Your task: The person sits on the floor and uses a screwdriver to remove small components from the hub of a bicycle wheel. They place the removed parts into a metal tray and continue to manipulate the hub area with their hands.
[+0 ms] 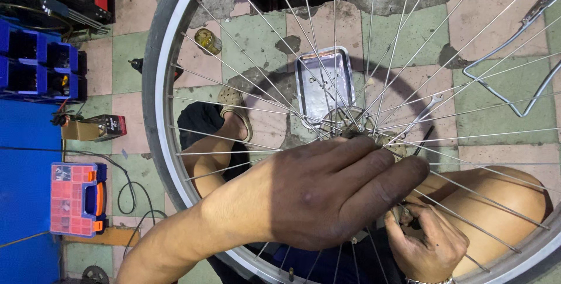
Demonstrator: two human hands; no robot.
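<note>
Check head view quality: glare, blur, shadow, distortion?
Head view: glare on the metal tray on the tiled floor; the left hand, close to the lens, looks large and slightly soft; the right hand sits in shade under the spokes; the wheel rim bows, which suggests wide-angle distortion; the hub is partly hidden behind the fingers.

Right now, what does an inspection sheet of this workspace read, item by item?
Surface: worn tiled floor, cracked patches.
Job's things: bicycle wheel upright; hub under the left hand's fingers.
Clutter: metal tray, spanner, small jar, red organiser box, blue bins.
Grippers: left hand over the spokes; right hand behind them, contents unclear.
Cables: black cable on floor.
Surroundings: wire rack.
</note>
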